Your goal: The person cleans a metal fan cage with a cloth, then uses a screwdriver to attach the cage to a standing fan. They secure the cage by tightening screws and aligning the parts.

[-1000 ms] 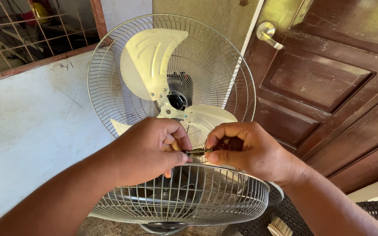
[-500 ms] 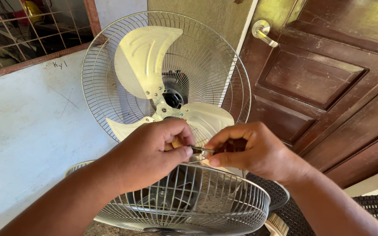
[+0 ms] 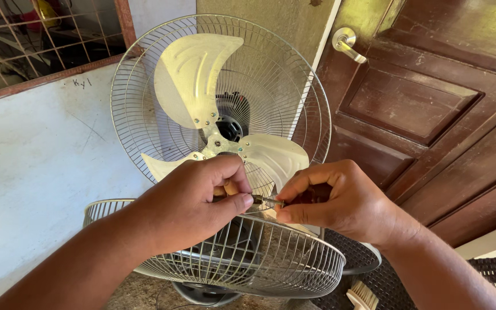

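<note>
A large fan stands in front of me with its rear wire guard [image 3: 144, 86] upright and three pale metal blades [image 3: 199, 80] around a dark hub. The loose front wire guard [image 3: 259, 258] lies tilted below my hands. My left hand [image 3: 193, 204] and my right hand [image 3: 331, 201] meet at the bottom rim of the rear guard. Between their fingertips they pinch a small dark metal fastener [image 3: 265, 200], thumb and forefinger of each hand closed on one end.
A brown wooden door [image 3: 431, 103] with a silver lever handle [image 3: 347, 43] stands at the right. A pale wall [image 3: 35, 155] and a barred window [image 3: 35, 40] are at the left. A small brush [image 3: 363, 298] lies on a dark woven mat [image 3: 495, 275].
The view has shifted slightly and the front guard has dropped lower and to the left. Both hands stay pinched on the small fastener, a little lower than before.
</note>
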